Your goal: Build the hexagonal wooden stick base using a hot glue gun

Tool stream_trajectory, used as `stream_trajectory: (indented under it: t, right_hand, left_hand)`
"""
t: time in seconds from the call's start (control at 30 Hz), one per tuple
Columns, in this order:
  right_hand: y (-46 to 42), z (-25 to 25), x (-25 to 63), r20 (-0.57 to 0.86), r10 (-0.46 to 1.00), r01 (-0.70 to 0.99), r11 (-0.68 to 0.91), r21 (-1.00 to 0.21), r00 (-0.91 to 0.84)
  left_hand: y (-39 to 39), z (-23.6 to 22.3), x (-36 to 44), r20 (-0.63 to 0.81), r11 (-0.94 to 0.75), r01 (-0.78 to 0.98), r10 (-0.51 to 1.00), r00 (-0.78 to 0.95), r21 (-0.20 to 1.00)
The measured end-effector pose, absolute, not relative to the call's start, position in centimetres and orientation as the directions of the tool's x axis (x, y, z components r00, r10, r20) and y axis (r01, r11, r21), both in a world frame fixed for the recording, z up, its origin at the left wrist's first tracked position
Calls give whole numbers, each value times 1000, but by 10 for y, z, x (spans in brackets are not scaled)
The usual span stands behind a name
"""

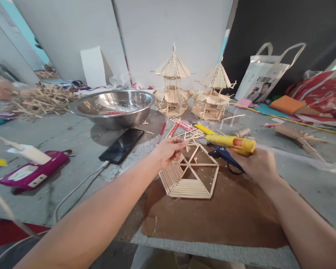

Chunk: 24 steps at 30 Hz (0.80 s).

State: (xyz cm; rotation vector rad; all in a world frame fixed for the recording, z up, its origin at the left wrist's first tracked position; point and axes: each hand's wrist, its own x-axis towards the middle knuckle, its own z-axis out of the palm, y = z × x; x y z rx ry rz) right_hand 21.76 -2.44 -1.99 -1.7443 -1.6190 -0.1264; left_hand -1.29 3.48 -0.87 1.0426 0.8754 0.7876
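A short wooden stick (187, 147) is pinched between the fingertips of my left hand (171, 152), just above the far left side of a hexagonal stick frame (190, 188). The frame lies flat on a brown board (201, 220); its front and left sections are filled with rows of sticks, and spokes meet at its centre. My right hand (259, 164) grips a yellow and blue hot glue gun (229, 142), which points left over the frame's far right side. Loose sticks and red-and-white strips (182, 125) lie behind the frame.
Two stick pavilion models (173, 67) stand at the back. A steel bowl (114, 119), a black phone (121, 145) with a cable and a purple power strip (42, 170) are to the left. Another person's hand (0, 89) is by a stick pile (42, 99). A white bag (261, 76) stands back right.
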Motion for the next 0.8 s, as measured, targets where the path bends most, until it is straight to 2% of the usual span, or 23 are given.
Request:
stream_trajectory:
  t: [0.03,0.1,0.2,0.3,0.47,0.8]
  right_hand:
    - [-25,-23,214,581,801,884,156,-440,147]
    - [-27,-26,209,586,804,828,258,-497,101]
    - [-30,-27,204,454,884,736,233,-636,113]
    - [-33,-25,201,344,933,682,185,-708,103]
    - [-31,-30,198,304,950,583,212,-784,64]
    - [-28,-35,204,332,941,741,271,-614,-69]
  left_hand:
    - [35,-9,-13,-226,316,-141,867,443,938]
    - [36,-8,-13,-226,326,-157,863,451,932]
    - [36,-8,-14,-222,333,-184,865,451,925]
    - [37,-9,-14,-223,343,-208,867,446,916]
    - [37,-10,-13,-237,362,-251,877,418,898]
    - [36,-7,-13,-222,340,-227,878,424,913]
